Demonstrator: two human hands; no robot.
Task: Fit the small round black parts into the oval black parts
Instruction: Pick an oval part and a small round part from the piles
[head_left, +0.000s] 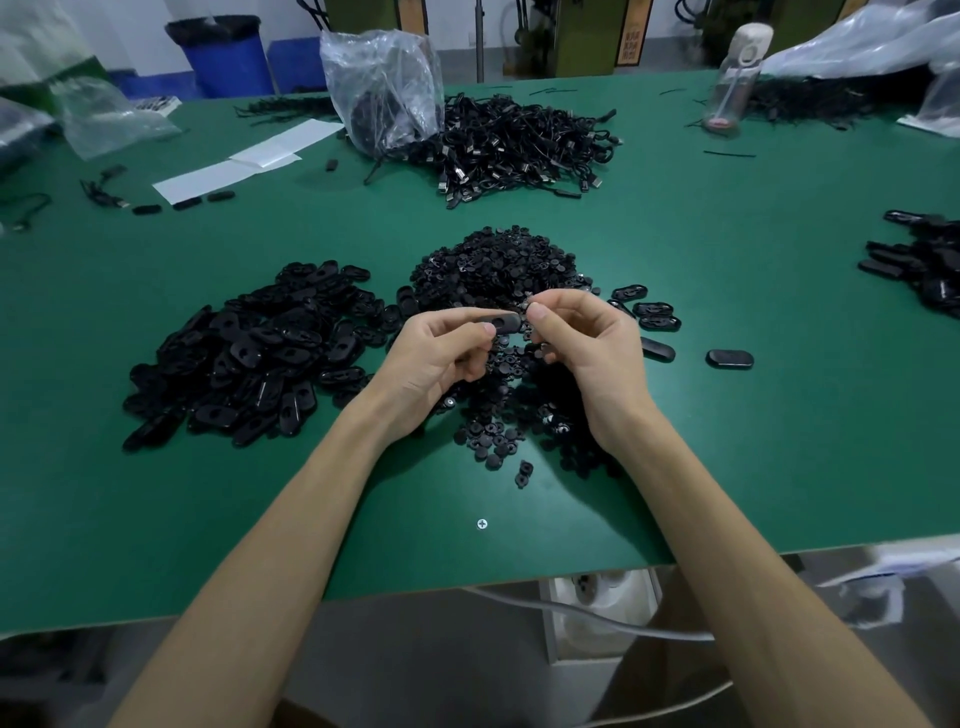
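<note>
bare forearms; left grip (437, 357), right grip (586, 349) bare, nails short

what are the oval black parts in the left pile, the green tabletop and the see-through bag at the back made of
Pile of oval black parts: likely moulded plastic, semi-matt, with soft highlights on rounded edges. Green tabletop: smooth matt mat or laminate, faintly reflecting light; which, unclear. Clear crumpled bag: thin plastic film, glossy creases, contents showing through.
</note>
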